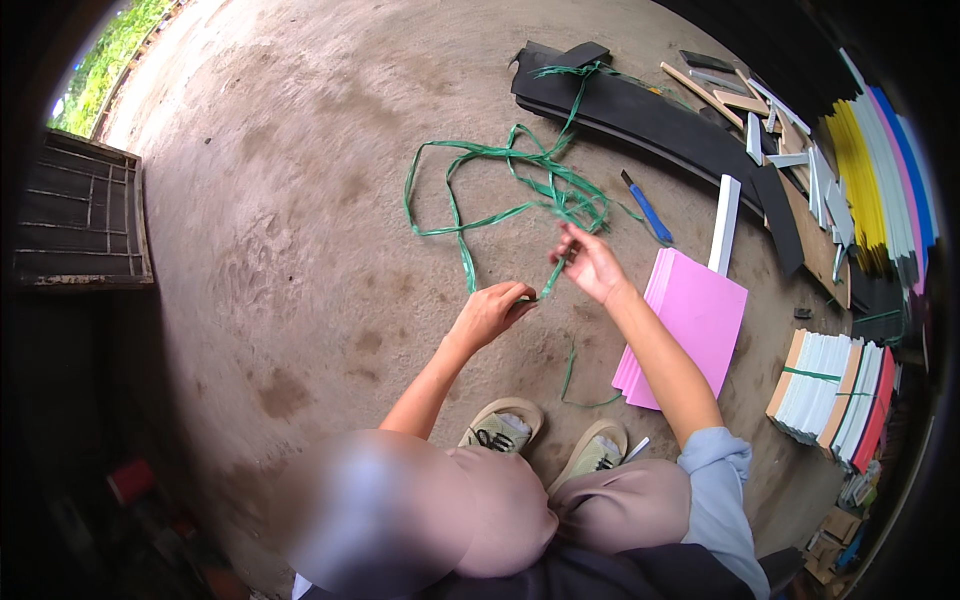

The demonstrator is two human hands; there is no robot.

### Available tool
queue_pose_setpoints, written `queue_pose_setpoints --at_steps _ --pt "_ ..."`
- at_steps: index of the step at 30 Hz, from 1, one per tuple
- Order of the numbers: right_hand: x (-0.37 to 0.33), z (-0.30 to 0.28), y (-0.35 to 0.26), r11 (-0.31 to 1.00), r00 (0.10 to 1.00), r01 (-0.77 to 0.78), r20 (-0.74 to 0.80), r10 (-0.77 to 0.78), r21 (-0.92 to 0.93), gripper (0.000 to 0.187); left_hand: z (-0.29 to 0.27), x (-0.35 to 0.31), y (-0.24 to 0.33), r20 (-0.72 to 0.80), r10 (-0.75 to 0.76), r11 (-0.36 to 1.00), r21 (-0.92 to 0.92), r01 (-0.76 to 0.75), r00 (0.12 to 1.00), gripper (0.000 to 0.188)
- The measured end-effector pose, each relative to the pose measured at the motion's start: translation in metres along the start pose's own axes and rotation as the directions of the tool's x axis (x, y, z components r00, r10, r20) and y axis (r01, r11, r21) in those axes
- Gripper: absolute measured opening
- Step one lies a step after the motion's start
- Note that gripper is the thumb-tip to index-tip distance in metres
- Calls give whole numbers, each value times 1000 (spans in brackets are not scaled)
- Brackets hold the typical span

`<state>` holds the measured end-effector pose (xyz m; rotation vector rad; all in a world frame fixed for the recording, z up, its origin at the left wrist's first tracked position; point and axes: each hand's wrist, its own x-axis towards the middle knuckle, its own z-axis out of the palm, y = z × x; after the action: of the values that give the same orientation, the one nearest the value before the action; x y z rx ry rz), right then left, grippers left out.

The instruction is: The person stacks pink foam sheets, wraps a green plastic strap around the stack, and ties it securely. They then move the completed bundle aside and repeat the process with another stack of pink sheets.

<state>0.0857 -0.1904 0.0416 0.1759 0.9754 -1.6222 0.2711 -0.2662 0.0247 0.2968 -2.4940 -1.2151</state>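
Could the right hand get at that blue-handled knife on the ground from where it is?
Probably yes. The right hand pinches the green plastic strap, and the blue-handled knife lies just beyond it on bare concrete, nothing between. It would need to let go of the strap first.

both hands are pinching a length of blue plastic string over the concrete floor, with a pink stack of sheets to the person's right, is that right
Not quite: the string is green, not blue, as the head view shows. Both the left hand and the right hand pinch it over the concrete floor, with the pink stack of sheets to the person's right.
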Motion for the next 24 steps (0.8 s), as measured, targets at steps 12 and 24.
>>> queue_pose_setpoints --at_steps 12,24 --pt "-143 -83 -219 671 629 741 -379 -679 29 21 -57 -25 -64 -214 -368 792 438 426 905 16" --pt "-132 -54 -37 373 895 280 99 -435 -885 33 10 95 94 556 -88 486 -700 523 826 55"
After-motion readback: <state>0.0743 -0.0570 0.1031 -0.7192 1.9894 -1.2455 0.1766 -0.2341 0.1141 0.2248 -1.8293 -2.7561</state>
